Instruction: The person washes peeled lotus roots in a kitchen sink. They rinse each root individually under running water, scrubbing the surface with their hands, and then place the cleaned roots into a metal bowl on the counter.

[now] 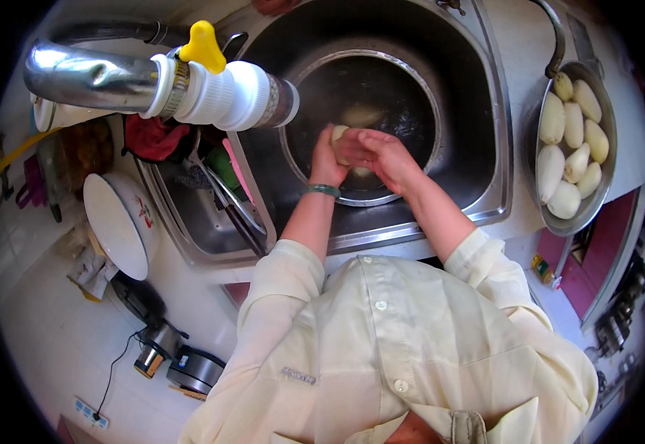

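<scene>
Over a round metal basin [438,119] of water in the sink, my left hand [327,158] holds a pale peeled vegetable [338,133], partly hidden by the fingers. My right hand [375,155] is against its right side, blurred, with the fingers across it. Another pale vegetable [362,115] lies in the water just beyond my hands, and part of one more shows below them. To the right, a metal pan [607,186] on the counter holds several peeled pale vegetables [551,118]. A green bangle is on my left wrist.
The metal faucet [95,75] with a white fitting reaches in from the upper left. A small side basin [189,222] holds utensils and cloths. Left of it, a white enamel bowl [116,227] leans on its side. A metal appliance [196,371] and a power strip [90,413] are at lower left.
</scene>
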### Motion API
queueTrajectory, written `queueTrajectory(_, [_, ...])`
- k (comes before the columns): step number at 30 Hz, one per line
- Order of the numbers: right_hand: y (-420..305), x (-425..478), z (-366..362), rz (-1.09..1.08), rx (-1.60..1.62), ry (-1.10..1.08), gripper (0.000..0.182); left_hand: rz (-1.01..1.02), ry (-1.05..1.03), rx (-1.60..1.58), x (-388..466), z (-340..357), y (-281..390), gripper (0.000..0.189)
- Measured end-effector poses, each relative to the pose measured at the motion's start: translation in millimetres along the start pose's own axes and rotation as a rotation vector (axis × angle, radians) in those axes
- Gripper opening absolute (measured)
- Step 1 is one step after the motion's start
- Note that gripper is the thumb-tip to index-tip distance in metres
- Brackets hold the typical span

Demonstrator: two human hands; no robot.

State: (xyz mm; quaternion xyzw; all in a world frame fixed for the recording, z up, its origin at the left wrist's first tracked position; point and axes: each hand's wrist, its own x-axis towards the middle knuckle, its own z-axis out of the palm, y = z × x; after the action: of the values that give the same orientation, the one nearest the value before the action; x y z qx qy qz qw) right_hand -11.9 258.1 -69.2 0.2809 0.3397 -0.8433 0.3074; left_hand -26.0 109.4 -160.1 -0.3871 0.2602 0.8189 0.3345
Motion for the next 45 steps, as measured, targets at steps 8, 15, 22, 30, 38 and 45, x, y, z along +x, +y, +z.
queueTrajectory(8, [-23, -29, -15, -0.444, -0.599, 0.256, 0.042, -0.134, -0.291, -0.129, -27, 24, 10, 0.039])
queueTrajectory(15, [-33, -55, 21, -0.844, -1.358, 0.185, 0.082, 0.146, -0.03, 0.09, -67, 70, -12, 0.039])
queueTrajectory(22, [-76, -103, 24, -0.643, -1.018, 0.132, 0.075, 0.081, -0.186, 0.479, -85, 84, -6, 0.034])
queueTrajectory(30, [-142, -216, -20, -0.962, -0.679, 0.392, 0.069, 0.162, 0.126, 0.625, -76, 75, 15, 0.032])
queueTrajectory(38, [-141, -213, -98, -0.789, -0.745, 0.737, 0.047, 0.096, 0.194, 0.566, -54, 48, 13, 0.035])
queueTrajectory(45, [-139, -210, -87, -0.845, -1.332, 0.855, 0.033, 0.182, 0.357, 0.863, -36, 35, 7, 0.04])
